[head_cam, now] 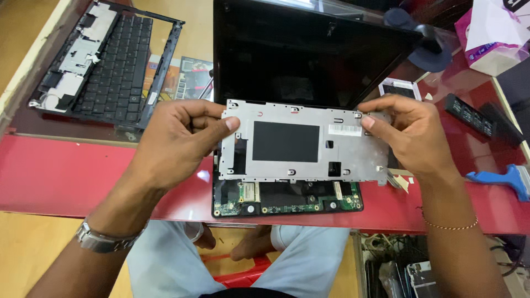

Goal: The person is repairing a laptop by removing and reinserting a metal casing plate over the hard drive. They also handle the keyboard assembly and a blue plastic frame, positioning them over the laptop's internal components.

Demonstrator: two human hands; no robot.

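Two hands pinching a grey metal plate point(301, 142), left hand point(176, 138) at its left edge, right hand point(411, 132) at its right

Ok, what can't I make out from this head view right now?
Head view only:
- Laptop base: mostly hidden behind the metal plate; only its front strip of circuit board shows.
- Plate's far face: turned away.
- Plate's end edges: covered by the left hand and right hand.
- Screen: top cut by the frame edge.
- Keyboard bezel: its top-left corner is cut off.
- Clutter under the table: too dim to identify.
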